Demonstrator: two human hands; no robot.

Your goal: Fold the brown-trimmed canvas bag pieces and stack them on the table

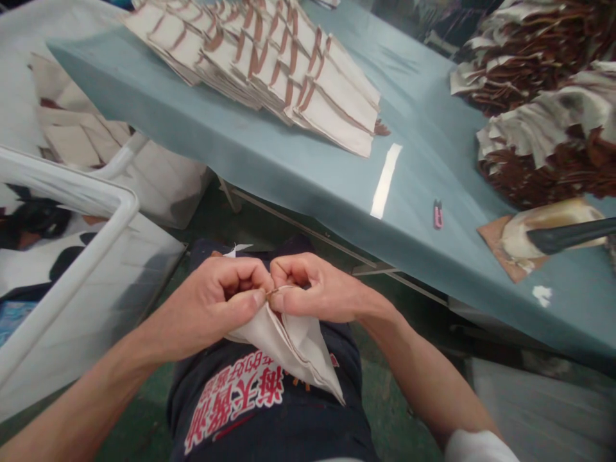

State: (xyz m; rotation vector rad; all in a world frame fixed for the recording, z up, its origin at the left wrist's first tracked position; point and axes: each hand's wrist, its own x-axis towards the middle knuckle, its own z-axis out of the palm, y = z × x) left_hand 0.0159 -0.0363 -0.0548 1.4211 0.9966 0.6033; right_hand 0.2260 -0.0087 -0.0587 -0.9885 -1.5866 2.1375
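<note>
Above my lap, my left hand (224, 298) and my right hand (315, 289) meet with fingertips almost touching. Both are closed in a pinch on the top edge of a cream fabric piece (301, 346). Its body hangs down in folds to a point over the dark apron (216, 410) with red and white lettering. A brown edge shows between the thumbs, and thin brown lines run along the fold. The fingers hide the exact spot being pinched.
Overlapping cream pieces with brown edges (269, 58) cover the blue-green table (332, 186). A white strip (386, 181), a small pink tool (437, 214), a container with a dark handle (524, 237) and brown-and-cream piles (543, 135) lie rightward. White bins (158, 250) stand left.
</note>
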